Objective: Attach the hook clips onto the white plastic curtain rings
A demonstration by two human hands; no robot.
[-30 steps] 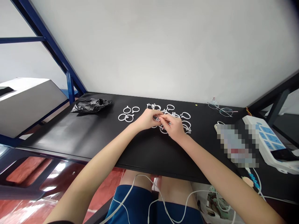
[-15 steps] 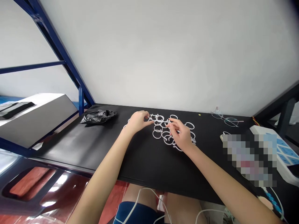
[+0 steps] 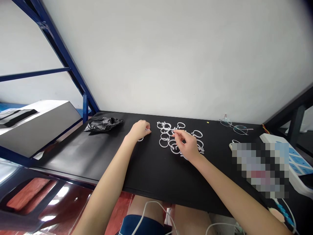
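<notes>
My left hand (image 3: 140, 130) is closed in a pinch left of the pile, with a bit of a white plastic ring (image 3: 147, 130) showing at its fingertips. Part of another white ring (image 3: 140, 139) shows under that hand. My right hand (image 3: 187, 143) hovers over the pile of white rings (image 3: 164, 142), thumb and index finger pressed together. Whether anything is between those fingers I cannot make out. Several thin rings with small knobs or tails lie overlapping, and my right hand hides part of them.
A crumpled black plastic bag (image 3: 103, 124) lies at the left on the black table (image 3: 151, 173). To the right are eyeglasses (image 3: 241, 129), a pixelated object (image 3: 259, 169) and a white power strip (image 3: 295, 163). A white wall rises behind; a blue metal frame (image 3: 65, 60) stands left.
My left hand has moved left, away from the pile, with a white ring at its fingers. My right hand stays over the pile, its fingertips drawn closer together.
</notes>
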